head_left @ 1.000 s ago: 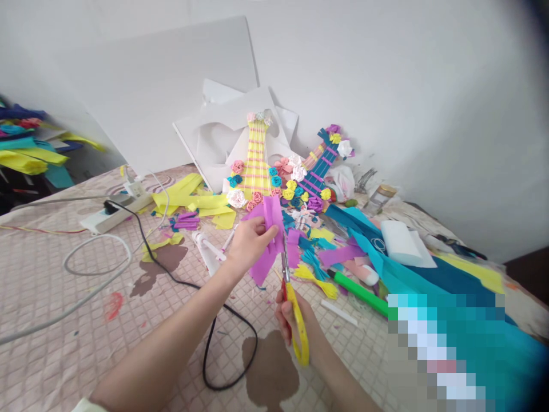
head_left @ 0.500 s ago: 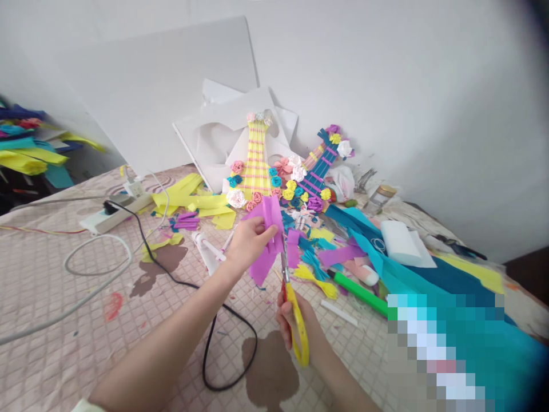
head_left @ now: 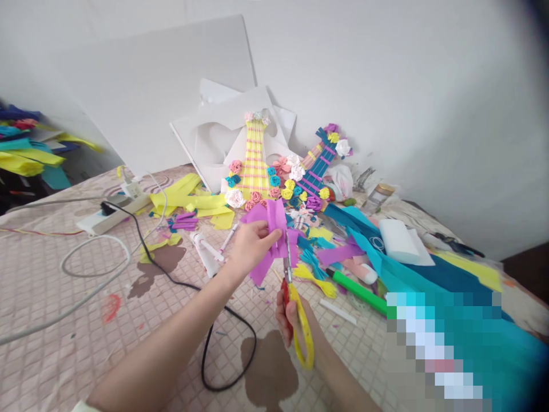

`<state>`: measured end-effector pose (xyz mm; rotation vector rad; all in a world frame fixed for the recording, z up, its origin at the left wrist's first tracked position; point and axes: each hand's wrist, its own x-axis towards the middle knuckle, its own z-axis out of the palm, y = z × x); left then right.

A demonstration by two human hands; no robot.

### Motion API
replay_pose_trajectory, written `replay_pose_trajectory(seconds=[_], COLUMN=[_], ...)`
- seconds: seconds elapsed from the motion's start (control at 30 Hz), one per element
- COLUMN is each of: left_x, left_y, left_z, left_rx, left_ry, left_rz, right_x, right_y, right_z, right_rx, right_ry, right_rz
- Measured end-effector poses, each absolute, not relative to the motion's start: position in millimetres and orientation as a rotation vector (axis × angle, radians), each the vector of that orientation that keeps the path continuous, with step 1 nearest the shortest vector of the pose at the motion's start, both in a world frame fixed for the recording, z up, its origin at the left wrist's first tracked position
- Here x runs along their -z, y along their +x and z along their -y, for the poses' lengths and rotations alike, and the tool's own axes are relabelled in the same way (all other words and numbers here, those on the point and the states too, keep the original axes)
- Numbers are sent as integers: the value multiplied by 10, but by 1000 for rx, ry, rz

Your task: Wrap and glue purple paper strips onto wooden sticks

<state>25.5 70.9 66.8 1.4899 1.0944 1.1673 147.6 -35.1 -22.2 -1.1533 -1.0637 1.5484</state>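
Note:
My left hand (head_left: 256,243) pinches a folded strip of purple crepe paper (head_left: 277,220) between thumb and fingers. In my right hand (head_left: 295,317) is a pair of scissors (head_left: 303,332) with yellow and red handles. Its blades point away from me and lie along the right edge of the purple strip. Another purple piece (head_left: 259,268) shows behind and below the left hand. Beyond the hands, a yellow paper guitar (head_left: 256,160) trimmed with paper flowers leans on white board cutouts, beside a blue one (head_left: 317,169) with purple bands.
Yellow crepe paper (head_left: 182,191) and a white power strip (head_left: 114,214) lie at the left, with a black cable (head_left: 203,355) looping nearer. To the right are a green cutter or pen-like tool (head_left: 358,290), a white roll (head_left: 398,240), teal crepe paper (head_left: 412,280) and a jar (head_left: 380,197).
The purple strip and my left hand have shifted slightly right. The scissors have turned a little, and their handles look further apart. The whole view has moved slightly.

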Motion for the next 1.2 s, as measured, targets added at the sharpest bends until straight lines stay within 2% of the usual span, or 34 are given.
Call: replay_pose_trajectory(seconds=[1.2], left_x=[-722], left_y=[266], left_z=[-662], left_rx=[-1150], left_ry=[1479], left_rz=[-1076], right_x=[138], right_y=[1444], right_z=[329], right_rx=[-1646], right_ry=[-1221], right_rz=[866])
